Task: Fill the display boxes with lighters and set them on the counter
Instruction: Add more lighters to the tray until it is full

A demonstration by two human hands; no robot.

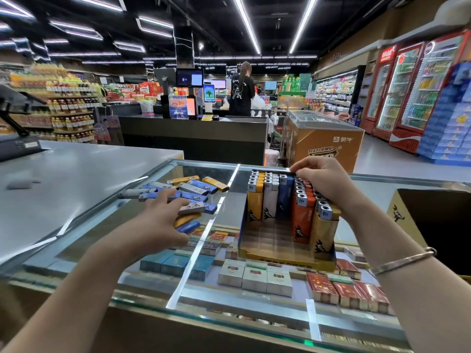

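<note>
two hands | left (163, 215) grips loose lighters (193, 189) | right (323, 179) pinches display box (285, 253) rear edge

The left hand (163, 215) covers part of the loose lighters (193, 189), so how many its fingers grip cannot be told. The right hand (321, 182) hides the tops of some lighters in the box (285, 258). The carton (433, 225) is cut by the right edge. The shelves (66, 98) far behind are blurred.
</note>
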